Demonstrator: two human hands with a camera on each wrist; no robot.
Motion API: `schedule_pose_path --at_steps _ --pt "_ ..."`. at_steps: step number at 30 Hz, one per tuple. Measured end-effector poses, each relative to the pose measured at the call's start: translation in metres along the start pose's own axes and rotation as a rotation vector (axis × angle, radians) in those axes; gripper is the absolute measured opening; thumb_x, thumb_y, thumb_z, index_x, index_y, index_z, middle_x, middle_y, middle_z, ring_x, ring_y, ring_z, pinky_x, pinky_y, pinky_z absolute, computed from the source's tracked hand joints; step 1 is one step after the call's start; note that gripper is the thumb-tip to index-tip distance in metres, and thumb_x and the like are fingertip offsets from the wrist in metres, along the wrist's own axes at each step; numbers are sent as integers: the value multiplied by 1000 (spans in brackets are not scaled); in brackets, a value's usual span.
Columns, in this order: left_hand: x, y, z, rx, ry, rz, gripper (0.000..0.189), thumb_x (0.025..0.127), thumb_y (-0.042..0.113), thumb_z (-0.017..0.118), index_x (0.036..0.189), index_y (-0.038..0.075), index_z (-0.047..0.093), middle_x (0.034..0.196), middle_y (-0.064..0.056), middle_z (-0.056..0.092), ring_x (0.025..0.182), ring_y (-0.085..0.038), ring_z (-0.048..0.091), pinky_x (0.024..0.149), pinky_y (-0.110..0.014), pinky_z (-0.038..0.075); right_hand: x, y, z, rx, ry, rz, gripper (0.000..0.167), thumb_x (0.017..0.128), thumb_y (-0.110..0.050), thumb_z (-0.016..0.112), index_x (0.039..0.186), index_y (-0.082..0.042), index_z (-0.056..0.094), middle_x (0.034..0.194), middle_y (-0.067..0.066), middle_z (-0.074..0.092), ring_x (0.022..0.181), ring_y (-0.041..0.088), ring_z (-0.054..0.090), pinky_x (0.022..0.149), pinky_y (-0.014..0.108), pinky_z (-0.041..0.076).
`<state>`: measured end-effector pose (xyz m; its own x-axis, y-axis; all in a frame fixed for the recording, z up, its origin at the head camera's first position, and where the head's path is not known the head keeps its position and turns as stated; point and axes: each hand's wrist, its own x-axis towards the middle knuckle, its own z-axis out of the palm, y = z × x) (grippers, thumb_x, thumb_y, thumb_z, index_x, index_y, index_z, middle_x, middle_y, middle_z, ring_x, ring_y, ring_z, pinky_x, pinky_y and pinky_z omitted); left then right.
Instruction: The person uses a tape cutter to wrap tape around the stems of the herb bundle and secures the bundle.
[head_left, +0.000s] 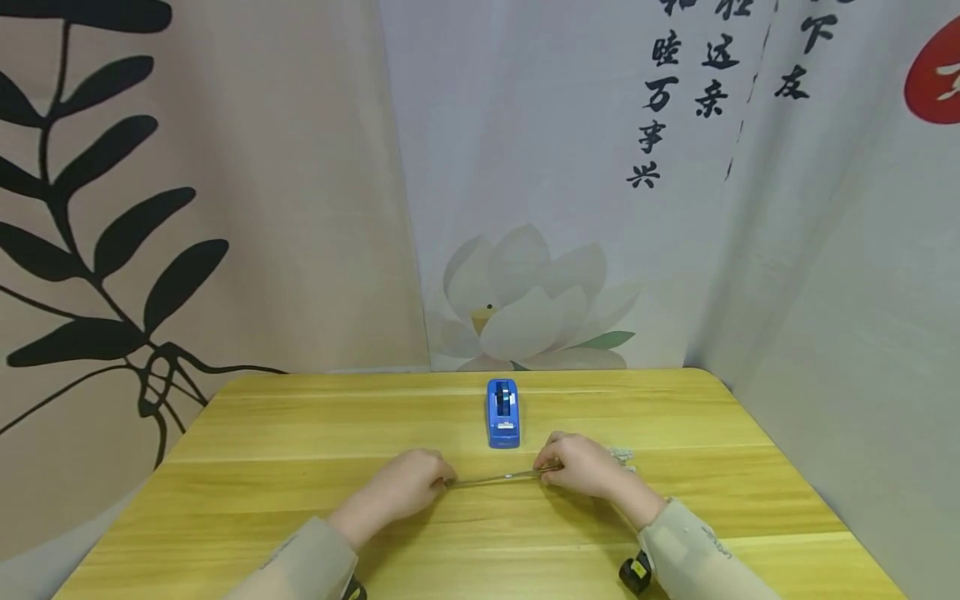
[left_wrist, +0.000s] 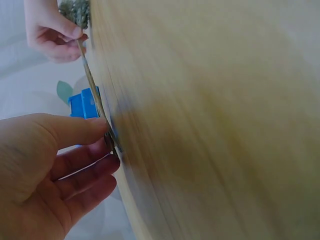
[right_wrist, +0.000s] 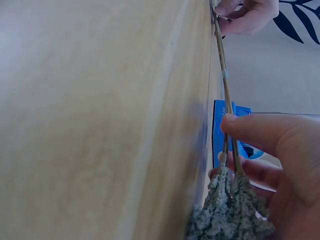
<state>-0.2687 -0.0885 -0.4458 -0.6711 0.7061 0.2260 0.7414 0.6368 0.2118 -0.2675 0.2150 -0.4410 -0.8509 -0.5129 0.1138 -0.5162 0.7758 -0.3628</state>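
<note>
A small bunch of dried flowers, with thin brown stems (head_left: 483, 481) and crumbly grey-green heads (right_wrist: 227, 212), stretches between both hands just over the table. My left hand (head_left: 408, 482) pinches the bare stem ends between thumb and fingers. Close below the heads, the right hand (head_left: 583, 462) grips the stems with its thumb and fingers. In the right wrist view, two stems lie side by side, and a pale band (right_wrist: 225, 74) circles them partway along. Part of the flower heads is hidden behind the right hand in the head view.
A blue tape dispenser (head_left: 503, 412) stands beyond the hands, near the back of the wooden table (head_left: 322, 417). Printed fabric curtains (head_left: 300, 183) hang behind the table and along its right side. A black wrist device (head_left: 636, 573) sits under the right sleeve.
</note>
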Motion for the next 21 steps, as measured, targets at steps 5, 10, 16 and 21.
schedule_pose_path --at_steps 5,10,16,21 --pt "0 0 0 11 -17 0 18 81 3 72 96 11 76 86 2 67 81 -13 63 78 -31 54 -1 1 1 -5 8 -6 11 80 -14 78 91 -14 75 89 -7 61 78 11 59 70 29 51" --pt "1 1 0 17 -13 12 17 80 3 73 95 11 76 85 2 66 80 -13 63 76 -30 54 -1 1 2 5 12 9 11 80 -16 79 90 -14 75 88 -7 61 78 11 60 70 29 51" --pt "2 0 2 17 -26 -7 18 80 4 73 96 12 76 87 4 67 82 -13 64 78 -31 54 -3 1 2 0 6 32 9 80 -18 78 88 -16 75 87 -11 59 76 8 57 68 28 50" --pt "2 0 3 9 -22 -13 18 80 4 73 95 12 76 88 4 67 84 -14 64 78 -31 54 -4 1 1 8 5 36 8 80 -19 78 87 -16 75 86 -10 59 75 8 56 67 28 49"
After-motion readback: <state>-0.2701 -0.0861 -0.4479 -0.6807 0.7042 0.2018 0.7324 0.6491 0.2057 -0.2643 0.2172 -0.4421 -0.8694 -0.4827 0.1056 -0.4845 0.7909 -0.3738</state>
